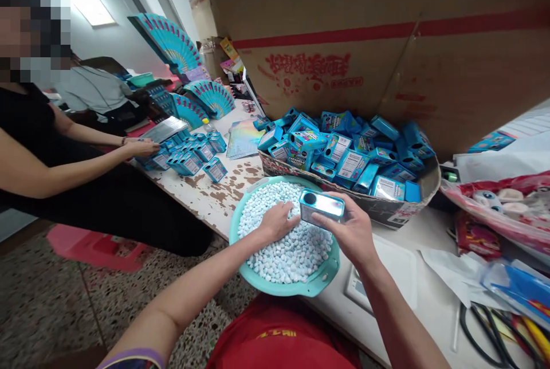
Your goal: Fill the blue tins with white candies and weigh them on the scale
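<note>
Turquoise plastic basin [330, 284] before us, our left hand [277, 223] rests in its white candies [279, 263] while our right hand [354, 228], apart, grips a small blue box [321, 207] above them, hole upward, seemingly to admit candies.

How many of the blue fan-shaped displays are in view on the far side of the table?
3: the upper fan, highest and largest in view; the right fan, just above the yellow-capped bottle; and the left fan, beside it. Others may be hidden behind.
</note>
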The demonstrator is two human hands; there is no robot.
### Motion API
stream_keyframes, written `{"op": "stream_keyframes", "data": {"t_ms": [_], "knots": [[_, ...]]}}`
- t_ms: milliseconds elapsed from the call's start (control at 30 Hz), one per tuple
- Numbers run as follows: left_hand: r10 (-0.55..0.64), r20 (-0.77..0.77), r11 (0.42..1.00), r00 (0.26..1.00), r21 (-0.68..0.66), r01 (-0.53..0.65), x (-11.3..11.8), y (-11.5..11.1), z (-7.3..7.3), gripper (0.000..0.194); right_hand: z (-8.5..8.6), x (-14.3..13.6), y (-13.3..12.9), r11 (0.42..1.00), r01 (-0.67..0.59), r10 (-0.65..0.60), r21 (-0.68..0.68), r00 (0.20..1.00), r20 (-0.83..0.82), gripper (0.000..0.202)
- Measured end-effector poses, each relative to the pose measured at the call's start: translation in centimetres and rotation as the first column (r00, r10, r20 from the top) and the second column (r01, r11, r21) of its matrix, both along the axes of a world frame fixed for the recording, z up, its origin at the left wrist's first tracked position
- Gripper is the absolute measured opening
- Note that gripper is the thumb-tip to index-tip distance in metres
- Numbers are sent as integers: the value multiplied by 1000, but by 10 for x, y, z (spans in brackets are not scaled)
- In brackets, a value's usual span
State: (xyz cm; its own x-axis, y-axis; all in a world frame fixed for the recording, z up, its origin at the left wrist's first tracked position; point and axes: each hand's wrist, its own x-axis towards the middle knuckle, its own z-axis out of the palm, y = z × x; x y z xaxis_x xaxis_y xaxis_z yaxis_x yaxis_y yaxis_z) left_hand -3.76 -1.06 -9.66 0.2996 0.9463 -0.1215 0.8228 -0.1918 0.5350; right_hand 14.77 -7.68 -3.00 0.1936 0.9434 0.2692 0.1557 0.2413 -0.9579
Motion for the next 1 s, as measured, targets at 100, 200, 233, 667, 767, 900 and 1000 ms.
{"op": "stream_keyframes", "data": {"t_ms": [100, 200, 233, 667, 767, 900, 1000], "knots": [[46, 105, 998, 993, -36, -43, -2, 0, 0, 12, -4, 0, 0, 999, 19, -19, -40, 1000, 15, 41], [114, 233, 991, 966, -92, -95, -4, 2, 0, 10, -7, 2, -3, 995, 67, -67, -75, 998, 13, 43], [144, 282, 987, 949, -116, -115, -4, 3, 0, 13, -7, 3, -4, 993, 87, -86, -83, 996, 20, 44], [723, 658, 684, 212, -725, -85, -17, 17, 19, 26, 4, -3, -17, 947, 295, -287, -124, 955, 78, 62], [781, 619, 623, 84, -782, -26, -19, 17, 23, 21, 9, -7, -16, 944, 308, -297, -115, 949, 103, 63], [814, 580, 580, -14, -814, 1, -18, 15, 27, 17, 16, -11, -17, 931, 327, -291, -162, 933, 209, 64], [822, 566, 568, -57, -823, 17, -18, 11, 30, 11, 14, -8, -19, 950, 280, -236, -140, 934, 269, 59]]}}
